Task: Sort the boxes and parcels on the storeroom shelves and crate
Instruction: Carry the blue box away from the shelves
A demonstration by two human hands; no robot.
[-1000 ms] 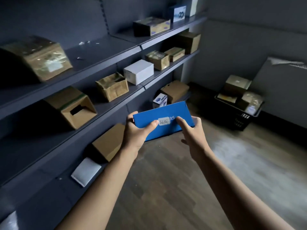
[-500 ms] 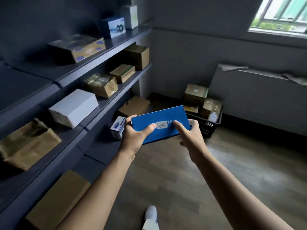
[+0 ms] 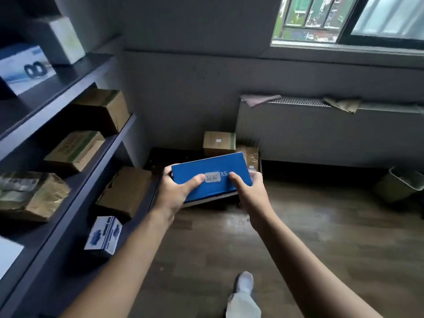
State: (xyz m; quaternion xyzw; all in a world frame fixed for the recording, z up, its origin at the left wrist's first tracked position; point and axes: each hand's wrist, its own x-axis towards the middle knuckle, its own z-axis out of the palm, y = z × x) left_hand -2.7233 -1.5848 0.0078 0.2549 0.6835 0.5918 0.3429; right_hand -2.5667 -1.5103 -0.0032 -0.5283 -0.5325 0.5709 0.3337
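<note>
I hold a flat blue box [image 3: 208, 167] with a white label in front of me at mid-frame. My left hand [image 3: 177, 192] grips its left end, thumb on top. My right hand [image 3: 250, 191] grips its right end the same way. Behind the box, on the floor by the far wall, stands a black crate [image 3: 160, 157], mostly hidden by the box, with brown cartons [image 3: 219, 143] in it. Dark shelves [image 3: 75, 180] run along the left with several cartons, among them a brown carton [image 3: 125, 191] and a small blue-and-white box [image 3: 104, 235] on the lowest level.
A radiator cover [image 3: 321, 131] with cloths on top runs along the far wall under a window [image 3: 348, 19]. A small bin [image 3: 399, 185] stands at the right on the wooden floor. My foot [image 3: 244, 281] shows below.
I have walked forward along the shelves toward the crate and the view has swung right and up. Both hands keep the same hold on the blue box.
</note>
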